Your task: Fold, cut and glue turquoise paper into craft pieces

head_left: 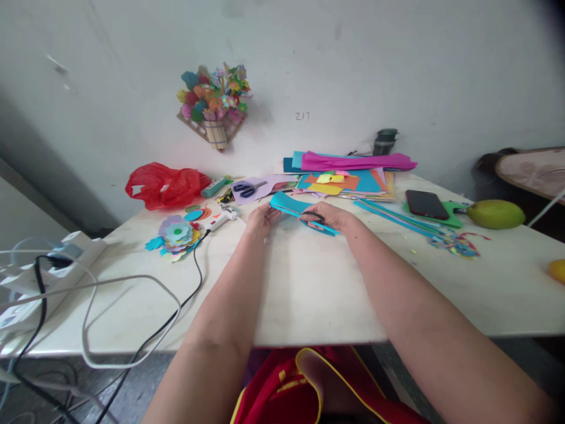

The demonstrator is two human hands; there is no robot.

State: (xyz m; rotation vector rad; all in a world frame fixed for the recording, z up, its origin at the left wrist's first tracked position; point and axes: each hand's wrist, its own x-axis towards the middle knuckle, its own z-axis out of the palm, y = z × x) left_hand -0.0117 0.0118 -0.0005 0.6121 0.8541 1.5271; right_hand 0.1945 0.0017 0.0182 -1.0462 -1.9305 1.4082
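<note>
My left hand (263, 219) holds the left end of a blue paper strip (289, 204) just above the white table (309, 294). Dark-handled scissors (314, 217) are in my right hand (330, 216), whose fingers are wrapped round the handles at the strip's right side. A narrow blue piece hangs beside the scissors, below my right fingers. The blades are mostly hidden by the paper and hand.
Left: glue gun (222, 218), paper flowers (177, 233), red bag (165, 185), power strip (48, 282) with trailing cables. Behind: another pair of scissors (248, 189), coloured papers (344, 181). Right: thin blue strips (395, 219), phone (426, 205), green-yellow fruit (495, 214).
</note>
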